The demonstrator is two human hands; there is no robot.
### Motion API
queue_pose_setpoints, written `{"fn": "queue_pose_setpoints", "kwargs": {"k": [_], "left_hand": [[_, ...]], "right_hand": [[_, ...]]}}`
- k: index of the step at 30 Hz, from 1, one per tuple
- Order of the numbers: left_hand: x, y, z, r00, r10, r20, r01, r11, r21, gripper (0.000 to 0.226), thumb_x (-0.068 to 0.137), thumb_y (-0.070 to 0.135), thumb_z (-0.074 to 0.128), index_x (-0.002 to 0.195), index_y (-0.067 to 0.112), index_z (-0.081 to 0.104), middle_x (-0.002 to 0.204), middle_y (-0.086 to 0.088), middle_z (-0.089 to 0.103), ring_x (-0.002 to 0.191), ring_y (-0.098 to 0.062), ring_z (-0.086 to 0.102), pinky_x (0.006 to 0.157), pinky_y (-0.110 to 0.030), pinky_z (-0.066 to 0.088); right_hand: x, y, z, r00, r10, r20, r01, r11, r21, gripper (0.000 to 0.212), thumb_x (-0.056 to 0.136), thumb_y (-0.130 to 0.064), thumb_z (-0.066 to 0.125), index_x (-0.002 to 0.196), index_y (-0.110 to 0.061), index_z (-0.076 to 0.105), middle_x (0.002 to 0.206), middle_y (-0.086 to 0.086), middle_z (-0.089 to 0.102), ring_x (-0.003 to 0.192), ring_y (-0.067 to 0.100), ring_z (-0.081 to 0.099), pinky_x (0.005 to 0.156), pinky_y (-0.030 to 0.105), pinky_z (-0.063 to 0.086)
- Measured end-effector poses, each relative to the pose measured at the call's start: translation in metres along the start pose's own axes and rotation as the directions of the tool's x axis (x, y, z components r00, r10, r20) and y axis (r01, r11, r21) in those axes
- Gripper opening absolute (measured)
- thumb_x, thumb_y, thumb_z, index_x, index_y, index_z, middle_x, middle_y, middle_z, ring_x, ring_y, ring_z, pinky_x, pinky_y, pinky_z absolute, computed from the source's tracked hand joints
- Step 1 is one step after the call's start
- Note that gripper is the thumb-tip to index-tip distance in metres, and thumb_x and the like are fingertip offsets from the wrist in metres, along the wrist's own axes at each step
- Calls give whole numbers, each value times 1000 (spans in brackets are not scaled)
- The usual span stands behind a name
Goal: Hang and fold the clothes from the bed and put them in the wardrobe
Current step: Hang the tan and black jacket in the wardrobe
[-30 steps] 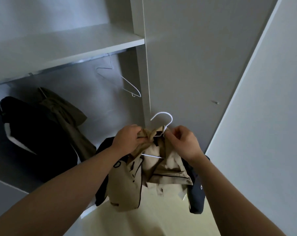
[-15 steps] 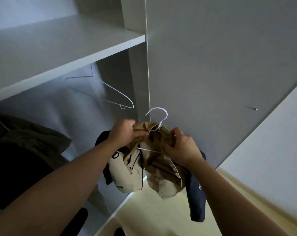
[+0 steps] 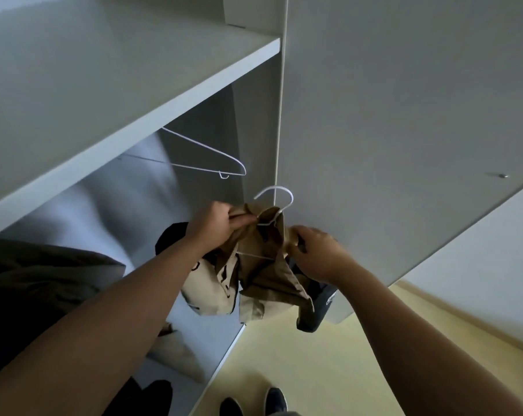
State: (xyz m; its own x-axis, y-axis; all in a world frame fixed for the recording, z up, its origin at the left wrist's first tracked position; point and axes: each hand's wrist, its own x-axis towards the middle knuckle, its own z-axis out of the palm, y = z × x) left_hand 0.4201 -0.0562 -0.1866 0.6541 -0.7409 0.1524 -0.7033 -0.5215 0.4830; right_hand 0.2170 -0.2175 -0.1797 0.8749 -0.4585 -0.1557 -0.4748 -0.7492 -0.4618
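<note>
Two hands clutch the tan jacket [image 3: 261,268] on its white hanger [image 3: 274,187]: your left hand [image 3: 216,225] fists the collar by the hook, your right hand [image 3: 318,255] pinches the right shoulder, in front of the wardrobe [image 3: 374,100].

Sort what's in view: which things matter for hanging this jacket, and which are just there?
In play: beige jacket, its white hanger, left hand and right hand gripping the jacket.
Lying about: empty hanger, dark hung clothes, shelf, shoes.
</note>
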Motion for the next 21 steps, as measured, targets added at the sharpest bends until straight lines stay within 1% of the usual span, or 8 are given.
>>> {"fn": "queue_pose_setpoints", "kwargs": {"k": [4,6,8,11,13,15,18,21], "left_hand": [[-3,-15,-27,1000,-9,-25,10,998,61,74,74,84,35,55,15,52,49,4,47,45,-10,47,47,-25,34],[-7,-21,-41,998,-31,-59,31,999,11,72,83,78,38,65,13,62,56,2,56,52,-13,54,52,-26,37],[-12,-34,-55,977,-114,-180,107,993,-49,57,98,62,42,74,17,68,66,3,63,62,-16,58,61,-24,40],[-26,-62,-61,896,-190,-401,188,981,-44,61,107,41,32,78,0,68,70,-17,66,66,-32,64,66,-38,49],[-36,-74,-51,870,-253,-423,239,967,-86,58,109,31,32,71,0,61,63,-17,59,61,-35,60,61,-44,46],[-37,-87,-38,818,-350,-455,329,935,-128,51,110,25,36,66,7,55,61,-10,52,61,-32,55,59,-39,37],[-25,-108,-29,724,-423,-545,404,900,-161,51,109,30,38,64,11,52,61,-9,50,62,-29,51,63,-35,33],[-3,-130,-33,632,-467,-618,409,879,-247,55,107,38,37,66,6,55,66,-20,56,69,-37,57,65,-37,38]], "right_hand": [[16,-12,11,999,-27,26,26,999,35,13,103,-33,47,107,-23,56,102,3,61,93,27,62,81,42,52],[21,-24,12,987,-92,-132,97,995,31,10,102,-26,52,106,-20,58,101,5,62,89,28,62,79,42,53],[25,-40,13,921,-118,-372,145,988,46,23,103,-28,45,105,-15,64,98,6,66,84,28,61,79,43,50],[36,-68,19,874,-98,-476,168,980,107,34,103,-35,37,96,-17,65,89,3,65,78,26,59,77,39,44],[45,-81,31,895,-128,-428,182,979,88,32,105,-38,40,95,-20,64,89,1,64,79,25,59,77,38,42],[55,-87,47,849,-182,-497,220,975,18,30,105,-38,46,92,-19,65,87,1,66,77,25,60,73,36,39],[72,-95,65,767,-231,-599,262,964,-36,27,102,-34,55,85,-16,65,81,4,67,72,30,63,68,35,38],[96,-108,79,675,-295,-677,287,949,-129,22,98,-29,62,82,-14,64,74,5,67,66,32,64,63,34,35]]}}
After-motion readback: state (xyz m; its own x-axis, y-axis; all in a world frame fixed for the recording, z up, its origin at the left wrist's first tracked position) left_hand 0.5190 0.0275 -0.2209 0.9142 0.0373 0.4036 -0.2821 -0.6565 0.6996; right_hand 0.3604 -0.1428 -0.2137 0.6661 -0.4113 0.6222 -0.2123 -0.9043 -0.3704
